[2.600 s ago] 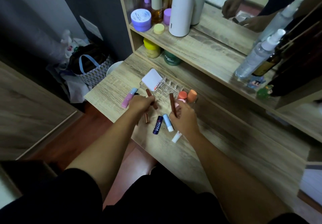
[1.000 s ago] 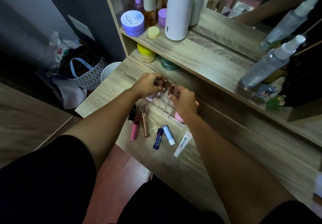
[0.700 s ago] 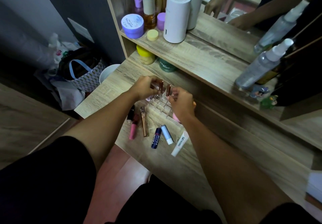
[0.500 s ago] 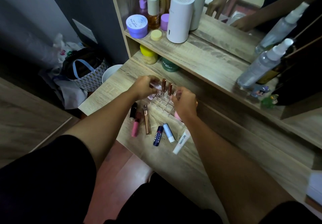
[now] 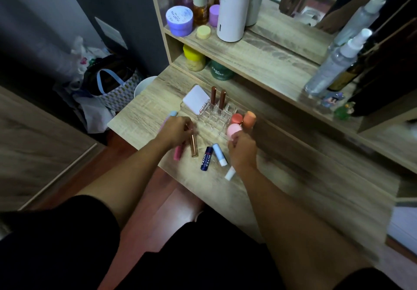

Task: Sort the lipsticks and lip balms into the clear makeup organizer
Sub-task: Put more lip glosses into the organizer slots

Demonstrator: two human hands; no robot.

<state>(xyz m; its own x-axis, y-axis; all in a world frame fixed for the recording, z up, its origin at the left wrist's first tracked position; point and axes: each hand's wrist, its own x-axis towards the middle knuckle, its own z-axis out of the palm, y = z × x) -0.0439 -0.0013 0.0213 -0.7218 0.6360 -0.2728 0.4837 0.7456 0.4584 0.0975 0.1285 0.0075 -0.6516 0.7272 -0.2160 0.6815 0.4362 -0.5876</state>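
1. Standing upright in the clear organizer's [image 5: 213, 115] back slots, near the vanity top's [image 5: 293, 177] left edge, are two brown lipsticks [image 5: 218, 98].
2. "NIVEA" reads on the dark blue balm [image 5: 206, 158] lying by the front edge.
3. Left hand [image 5: 177, 131] fingers pinch the rose-gold tube [image 5: 193, 145]; right hand [image 5: 241, 152] curls, grip unclear.

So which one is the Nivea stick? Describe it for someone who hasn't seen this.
Find the clear organizer on the wooden desk. In front of it, between the two hands, lies the Nivea stick. It is dark blue with white lettering; the stick beside it is pale blue and white.
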